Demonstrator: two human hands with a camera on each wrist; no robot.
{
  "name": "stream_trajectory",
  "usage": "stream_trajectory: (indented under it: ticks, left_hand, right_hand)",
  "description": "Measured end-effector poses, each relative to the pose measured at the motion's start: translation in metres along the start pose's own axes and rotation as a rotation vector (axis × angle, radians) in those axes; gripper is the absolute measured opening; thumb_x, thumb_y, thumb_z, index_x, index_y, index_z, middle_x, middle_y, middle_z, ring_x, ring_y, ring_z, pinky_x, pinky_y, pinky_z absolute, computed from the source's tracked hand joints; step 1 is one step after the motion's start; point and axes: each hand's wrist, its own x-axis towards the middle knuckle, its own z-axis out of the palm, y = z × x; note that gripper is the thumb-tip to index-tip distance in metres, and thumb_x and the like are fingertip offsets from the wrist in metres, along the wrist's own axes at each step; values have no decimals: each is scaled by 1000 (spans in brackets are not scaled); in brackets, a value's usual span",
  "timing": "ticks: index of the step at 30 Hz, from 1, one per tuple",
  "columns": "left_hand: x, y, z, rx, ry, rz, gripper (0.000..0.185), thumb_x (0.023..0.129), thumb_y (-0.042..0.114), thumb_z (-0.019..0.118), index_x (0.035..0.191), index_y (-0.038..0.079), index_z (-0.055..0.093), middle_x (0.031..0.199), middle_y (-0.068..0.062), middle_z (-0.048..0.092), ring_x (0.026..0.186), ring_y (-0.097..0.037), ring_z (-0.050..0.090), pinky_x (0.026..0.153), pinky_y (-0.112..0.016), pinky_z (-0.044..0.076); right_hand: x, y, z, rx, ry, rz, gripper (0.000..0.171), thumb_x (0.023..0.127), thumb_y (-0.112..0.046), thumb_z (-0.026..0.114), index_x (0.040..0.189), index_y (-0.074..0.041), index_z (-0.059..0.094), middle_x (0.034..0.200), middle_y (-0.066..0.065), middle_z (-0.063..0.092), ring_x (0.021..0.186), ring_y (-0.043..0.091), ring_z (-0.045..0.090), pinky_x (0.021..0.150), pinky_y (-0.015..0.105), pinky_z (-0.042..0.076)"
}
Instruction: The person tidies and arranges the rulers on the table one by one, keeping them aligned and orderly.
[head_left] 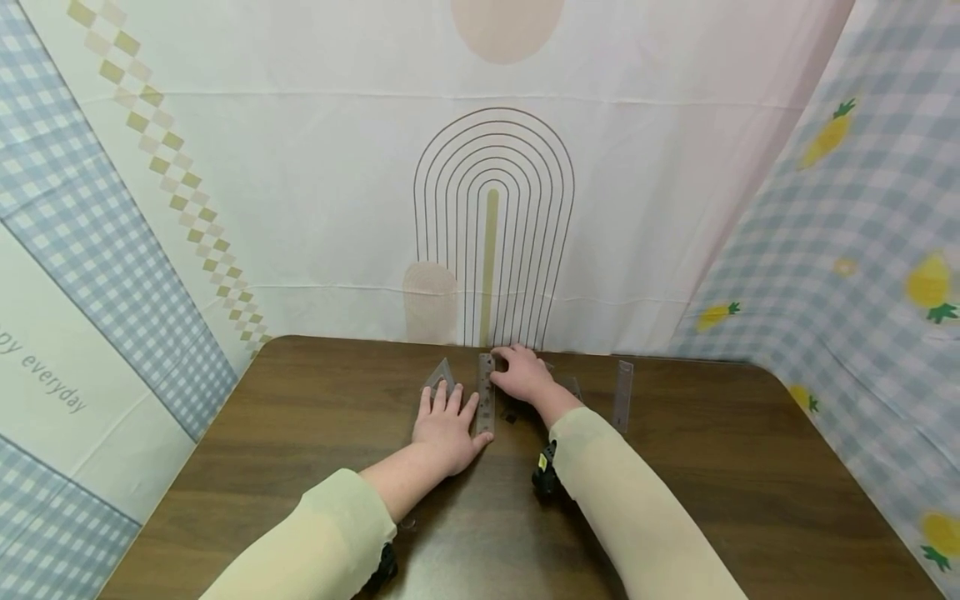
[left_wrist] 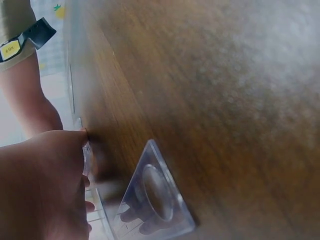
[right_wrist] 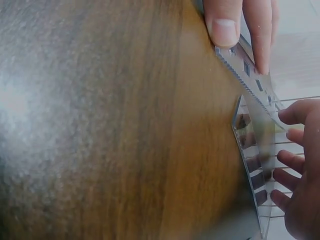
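A clear straight ruler (head_left: 486,402) lies lengthwise on the dark wooden table (head_left: 712,467). My right hand (head_left: 504,360) pinches its far end; the right wrist view shows thumb and forefinger (right_wrist: 257,35) on that ruler (right_wrist: 252,82). My left hand (head_left: 447,408) lies flat just left of the ruler with its fingers spread. They touch a clear triangular set square (head_left: 441,379), which also shows in the left wrist view (left_wrist: 155,200) beside the left hand (left_wrist: 45,185).
A second clear ruler (head_left: 622,396) lies to the right of the right forearm. Another clear piece (head_left: 572,387) peeks out beside the right wrist. Patterned cloth (head_left: 495,208) hangs close behind the table and on both sides.
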Motion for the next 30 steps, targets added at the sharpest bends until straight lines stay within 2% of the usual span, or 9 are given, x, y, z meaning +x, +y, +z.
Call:
stream_trajectory:
  ticks: [4,6,11,15,23,30]
  left_hand:
    - [1,0,2,-14,11,6,79,96,71,33,160,25,21,165,-9,17,151,-35,6,119,-56,1]
    - [1,-1,2,-18,24,9,80,96,71,33,160,24,20,165,-9,18,151,-35,6,119,-56,1]
    - [1,-1,2,-18,55,11,82,96,71,35,160,22,20,164,-9,18,151,-35,8,119,-55,4]
    - [1,-1,2,-20,62,14,82,96,70,35,161,22,19,164,-10,18,151,-35,9,119,-55,3]
    - [1,0,2,4,62,4,83,95,71,35,161,23,16,165,-9,16,151,-35,7,119,-55,3]
    - [2,1,3,-15,69,9,83,95,71,37,161,24,17,165,-10,17,151,-35,7,119,-56,2]
  right_hand:
    - [-2,-1,-2,69,31,6,51,97,-34,58,145,-17,52,150,15,43,138,36,39,111,60,28]
    - [-2,-1,-3,133,51,3,51,96,-32,61,144,-16,53,146,14,48,134,34,44,109,57,33]
    - [-1,-1,-3,282,78,-16,49,95,-25,63,142,-13,53,123,10,60,111,26,58,94,45,48]
    - [-3,0,-2,331,93,-9,47,95,-22,63,141,-15,54,109,5,62,96,22,58,84,41,50]
    - [-6,0,-2,400,114,-5,48,96,-20,63,143,-15,52,105,3,64,88,19,60,76,37,51]
    - [-8,2,1,522,92,9,52,97,-19,65,146,-14,47,99,4,69,80,17,66,72,36,55]
